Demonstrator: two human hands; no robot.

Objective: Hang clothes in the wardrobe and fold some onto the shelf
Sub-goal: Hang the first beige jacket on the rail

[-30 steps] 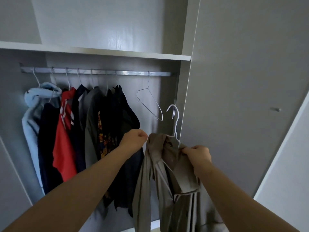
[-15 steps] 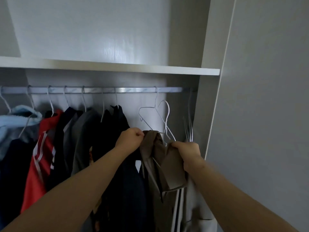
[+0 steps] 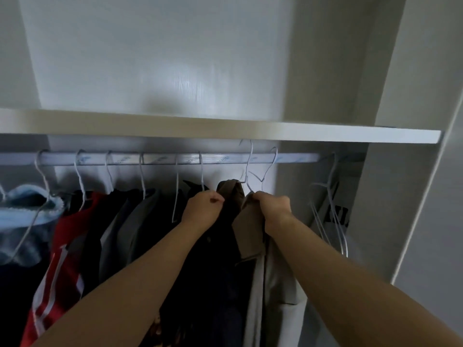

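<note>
Under the rail (image 3: 150,160), far left: light blue hooded top (image 3: 25,209), then a red top with white stripes (image 3: 62,246), then a run of dark garments (image 3: 130,216), all on wire hangers.

Below the rail's middle: left hand (image 3: 203,207), fingers curled tight, pinching the left shoulder of the tan coat (image 3: 248,229). The coat hangs just under the rail, between the hands and touching the dark garments. Right hand (image 3: 273,206) is closed round the coat's right shoulder and the hanger neck.

Two wire hooks cross the rail above the hands, one (image 3: 250,156) and one to its right (image 3: 275,156). Both are blurred, so I cannot tell which carries the coat, or whether it is seated.

Toward the rail's right end: empty hangers (image 3: 333,214), bunched.

Risks (judgement):
- Letting go before the hook is over the rail would drop the coat.
- The two hooks sit close and could tangle.
- The coat looks bunched at the collar and could slide off one hanger arm.

Surroundings: a white shelf (image 3: 325,132) lies just above the rail, and nothing shows on the part of it in view. A pale wardrobe back panel (image 3: 162,58) rises above that. Right of the rail is a grey side panel (image 3: 413,121). Light is dim.
</note>
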